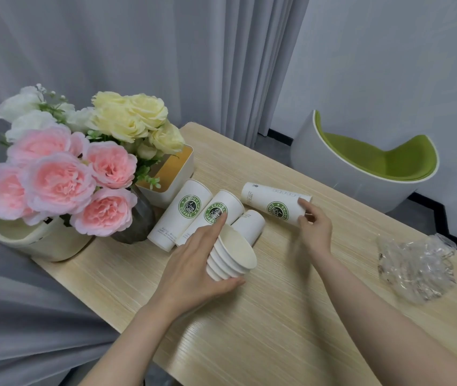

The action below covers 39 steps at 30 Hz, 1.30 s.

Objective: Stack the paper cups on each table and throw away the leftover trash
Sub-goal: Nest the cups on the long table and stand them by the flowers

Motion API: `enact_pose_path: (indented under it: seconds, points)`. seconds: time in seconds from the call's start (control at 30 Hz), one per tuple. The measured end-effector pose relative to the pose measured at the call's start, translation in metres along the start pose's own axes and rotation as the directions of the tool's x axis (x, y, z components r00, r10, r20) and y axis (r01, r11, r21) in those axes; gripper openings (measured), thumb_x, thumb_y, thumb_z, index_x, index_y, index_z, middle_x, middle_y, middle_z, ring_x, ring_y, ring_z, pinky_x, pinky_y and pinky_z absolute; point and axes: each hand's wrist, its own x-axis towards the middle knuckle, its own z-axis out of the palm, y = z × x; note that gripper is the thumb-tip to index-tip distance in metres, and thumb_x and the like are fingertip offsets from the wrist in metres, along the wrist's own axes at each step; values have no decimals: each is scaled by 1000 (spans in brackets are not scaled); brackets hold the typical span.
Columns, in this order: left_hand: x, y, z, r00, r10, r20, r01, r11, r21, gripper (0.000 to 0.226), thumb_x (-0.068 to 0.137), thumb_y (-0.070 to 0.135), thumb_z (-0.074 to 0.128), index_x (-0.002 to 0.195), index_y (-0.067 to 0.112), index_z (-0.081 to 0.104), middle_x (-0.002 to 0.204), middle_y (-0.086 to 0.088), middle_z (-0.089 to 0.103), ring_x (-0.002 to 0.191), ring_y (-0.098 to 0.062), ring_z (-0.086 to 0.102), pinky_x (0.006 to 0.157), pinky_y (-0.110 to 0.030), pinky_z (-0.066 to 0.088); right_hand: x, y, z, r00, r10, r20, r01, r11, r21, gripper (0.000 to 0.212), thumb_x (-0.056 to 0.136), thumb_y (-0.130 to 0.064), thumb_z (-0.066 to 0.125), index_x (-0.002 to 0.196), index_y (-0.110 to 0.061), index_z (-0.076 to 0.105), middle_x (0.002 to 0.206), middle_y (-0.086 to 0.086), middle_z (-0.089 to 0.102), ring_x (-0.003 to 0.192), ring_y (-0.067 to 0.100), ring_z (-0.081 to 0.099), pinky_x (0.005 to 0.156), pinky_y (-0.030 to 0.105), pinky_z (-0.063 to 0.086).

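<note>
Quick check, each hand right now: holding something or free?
Left hand: grips the nested stack of white paper cups.
Right hand: pinches the rim of a lying white logo paper cup.

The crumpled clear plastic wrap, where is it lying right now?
In the head view the crumpled plastic wrap lies on the right side of the wooden table, near its right edge, beyond the person's right forearm and apart from the cups.

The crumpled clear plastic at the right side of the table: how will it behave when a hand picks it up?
The crumpled clear plastic looks thin and wrinkled, so it is probably floppy and very light. It would likely crush smaller in a grip. Lying loose on the table, it seems unlikely to roll.
</note>
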Motion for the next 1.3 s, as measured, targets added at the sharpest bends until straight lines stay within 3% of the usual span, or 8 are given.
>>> enact_pose_path:
  seconds: [0.17, 0.27, 0.4, 0.6, 0.77, 0.87, 1.0, 1.3]
  points:
    - [-8, 10, 5, 999, 33, 26, -35, 998, 49, 109, 64, 66, 69, 146, 54, -1, 130, 19, 44, 121, -1, 45, 92, -31, 45, -7, -4, -30, 998, -66, -22, 66, 998, -11, 44, 86, 10, 52, 123, -12, 63, 138, 7, 51, 107, 23, 56, 89, 25, 46]
    - [-13, 15, 9, 999, 37, 17, -37, 999, 27, 109, 64, 64, 72, 147, 50, 3, 131, 19, 44, 122, -2, 45, 94, -31, 44, -17, -11, -48, 993, -118, -29, 119, 992, 43, 46, 84, 11, 55, 118, -18, 64, 118, 7, 57, 88, 17, 52, 72, 7, 43]
    - [-21, 20, 13, 998, 54, 8, -55, 998, 35, 108, 65, 63, 72, 148, 46, 7, 134, 18, 43, 125, -2, 43, 97, -31, 42, -38, -20, -73, 991, -132, -39, 136, 979, 151, 48, 83, 10, 58, 123, -17, 63, 122, 8, 61, 81, 11, 50, 79, 18, 44]
    - [-37, 29, 18, 998, 54, -26, -53, 998, 26, 107, 66, 63, 72, 150, 43, 9, 133, 17, 43, 124, -2, 43, 95, -29, 42, -72, -32, -101, 987, -158, -21, 157, 937, 311, 45, 85, 7, 59, 120, -21, 64, 116, -3, 64, 76, -5, 60, 75, 10, 50]
    - [-52, 33, 21, 998, 53, -42, -50, 997, 66, 105, 67, 65, 69, 151, 41, 11, 130, 15, 45, 121, -3, 44, 91, -24, 40, -90, -43, -116, 981, -193, -25, 188, 903, 386, 45, 84, 8, 59, 110, -28, 67, 111, -7, 69, 78, 0, 60, 77, 14, 49]
    - [-59, 34, 21, 998, 38, -51, -36, 998, 56, 105, 67, 67, 67, 150, 42, 8, 131, 16, 43, 123, -3, 43, 92, -30, 43, -99, -54, -123, 972, -233, -31, 224, 877, 425, 47, 83, 9, 59, 106, -30, 69, 101, -15, 70, 76, 0, 59, 76, 13, 50]
    - [-65, 34, 23, 998, 16, -66, -12, 998, 64, 104, 67, 68, 65, 149, 47, 4, 130, 18, 40, 120, -3, 43, 89, -34, 45, -110, -65, -129, 959, -283, -11, 255, 847, 466, 44, 83, 11, 59, 107, -25, 69, 102, -7, 70, 77, -1, 59, 75, 12, 49]
    - [-72, 39, 27, 997, 26, -75, -21, 998, 64, 105, 67, 69, 66, 149, 47, 4, 130, 18, 41, 121, 1, 40, 91, -31, 44, -141, -74, -121, 913, -334, 235, 202, 869, 451, 40, 83, 11, 59, 110, -18, 68, 109, -6, 71, 88, 3, 63, 81, 17, 53]
